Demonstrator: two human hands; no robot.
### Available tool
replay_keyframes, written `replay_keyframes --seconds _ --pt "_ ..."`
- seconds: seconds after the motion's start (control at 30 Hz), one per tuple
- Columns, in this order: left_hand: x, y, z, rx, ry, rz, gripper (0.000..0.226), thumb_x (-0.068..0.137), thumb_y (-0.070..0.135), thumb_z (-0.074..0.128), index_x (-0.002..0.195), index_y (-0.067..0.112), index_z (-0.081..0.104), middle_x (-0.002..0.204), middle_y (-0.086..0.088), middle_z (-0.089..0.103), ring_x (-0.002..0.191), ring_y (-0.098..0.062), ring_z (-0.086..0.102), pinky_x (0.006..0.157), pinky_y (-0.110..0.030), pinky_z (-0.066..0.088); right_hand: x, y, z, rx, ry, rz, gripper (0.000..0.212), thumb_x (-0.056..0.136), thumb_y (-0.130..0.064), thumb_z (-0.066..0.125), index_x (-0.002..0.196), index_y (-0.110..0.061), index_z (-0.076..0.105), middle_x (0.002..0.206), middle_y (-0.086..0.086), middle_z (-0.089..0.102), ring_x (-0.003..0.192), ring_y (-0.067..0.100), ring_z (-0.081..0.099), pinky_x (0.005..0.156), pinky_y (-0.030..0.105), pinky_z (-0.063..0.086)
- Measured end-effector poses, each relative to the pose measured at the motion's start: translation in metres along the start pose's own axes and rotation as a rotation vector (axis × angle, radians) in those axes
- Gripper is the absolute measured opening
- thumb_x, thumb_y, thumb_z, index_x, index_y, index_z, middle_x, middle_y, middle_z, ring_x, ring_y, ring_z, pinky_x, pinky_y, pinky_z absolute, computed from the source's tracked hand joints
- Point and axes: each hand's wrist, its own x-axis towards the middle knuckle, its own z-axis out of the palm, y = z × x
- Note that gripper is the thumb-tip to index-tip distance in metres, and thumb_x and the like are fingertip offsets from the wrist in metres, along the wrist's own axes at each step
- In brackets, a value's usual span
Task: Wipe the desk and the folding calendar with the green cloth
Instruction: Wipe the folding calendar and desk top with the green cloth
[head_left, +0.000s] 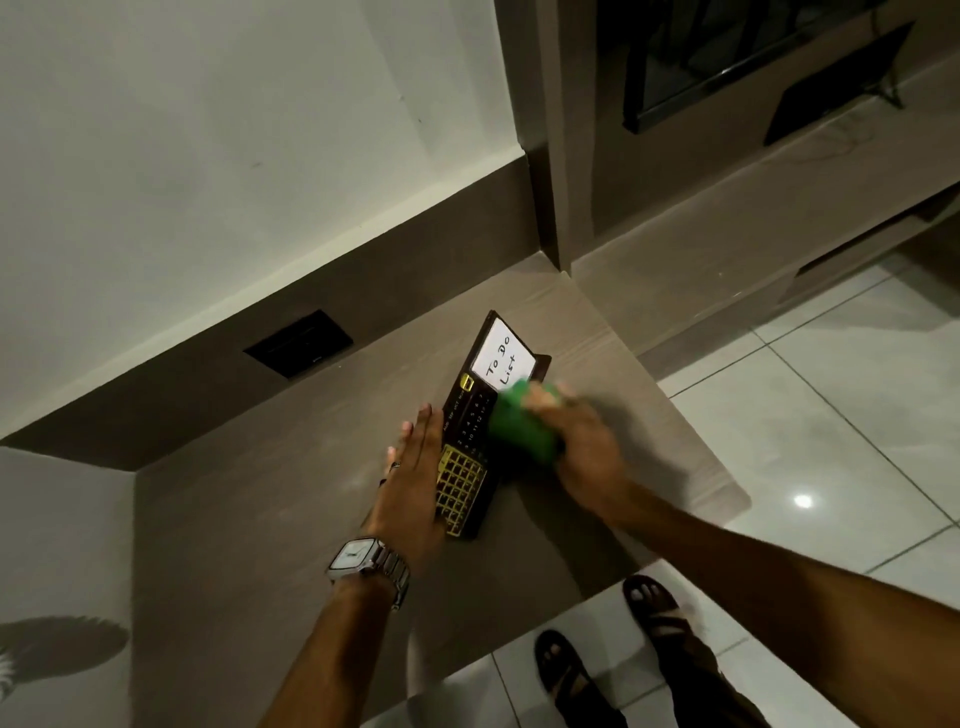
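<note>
The dark brown folding calendar (470, 431) lies flat and unfolded on the brown desk (270, 499). Its far panel is a white "To Do List" board, and its near panel carries a gold grid. My left hand (413, 478) rests flat with fingers stretched out, pressing against the calendar's left edge. My right hand (576, 436) is blurred and grips the bunched green cloth (519, 428), which lies on the calendar's middle and right side. The cloth hides part of the middle panel.
A black wall socket plate (298, 343) sits in the brown backsplash behind the desk. The desk's right edge and front corner border a white tiled floor (831, 415), where my sandalled feet (613, 660) stand. A dark screen (727, 57) stands on a shelf at the far right.
</note>
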Motion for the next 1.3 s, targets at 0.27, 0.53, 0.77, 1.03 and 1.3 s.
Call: replay_keyframes --seconds 0.27,0.53,0.77,1.03,1.3 --pt "0.003 -0.012 0.008 -0.133 0.020 0.031 0.081 0.081 0.067 0.052 0.147 0.049 0.008 0.162 0.001 0.000 0.147 -0.024 -0.004 0.117 -0.058 0.013 -0.030 -0.056 0.059 -0.030 -0.164 -0.118 0.077 0.077 0.003 0.055 0.147 -0.021 0.033 0.156 0.006 0.031 0.144 0.031 0.022 0.110 0.053 0.030" --pt "-0.001 -0.009 0.004 -0.099 0.048 0.000 0.138 0.066 -0.004 0.074 0.133 0.056 -0.030 0.158 0.007 -0.010 0.145 -0.021 -0.008 0.117 -0.053 0.002 0.027 0.015 -0.011 -0.565 -0.322 -0.137 0.062 0.093 -0.007 0.048 0.147 -0.033 0.034 0.160 -0.005 0.023 0.148 0.030 0.008 0.102 0.052 0.040" --pt "-0.001 -0.006 0.003 -0.300 0.070 -0.043 0.117 0.075 0.018 0.077 0.150 0.031 -0.013 0.159 0.003 0.004 0.145 -0.023 0.007 0.117 -0.050 0.009 -0.026 -0.046 0.031 -0.251 -0.337 -0.372 0.069 0.081 -0.008 0.068 0.143 -0.022 0.041 0.154 0.004 0.037 0.145 0.031 0.020 0.109 0.054 0.026" --pt "0.000 -0.010 0.005 -0.145 0.050 -0.056 0.131 0.066 -0.003 0.080 0.147 0.033 -0.017 0.160 -0.007 0.005 0.145 -0.034 0.008 0.116 -0.049 0.007 0.031 -0.022 0.007 -0.525 -0.297 -0.240 0.063 0.090 -0.014 0.057 0.148 -0.026 0.034 0.159 -0.001 0.026 0.145 0.034 0.017 0.104 0.056 0.037" --pt "0.003 -0.007 0.001 -0.103 0.038 -0.073 0.129 0.065 0.003 0.082 0.145 0.026 -0.017 0.154 0.002 -0.005 0.143 -0.024 -0.004 0.116 -0.046 0.001 -0.026 -0.022 0.026 -0.585 -0.467 -0.294 0.059 0.081 -0.023 0.072 0.136 -0.026 0.050 0.148 0.004 0.045 0.132 0.039 0.037 0.097 0.056 0.041"
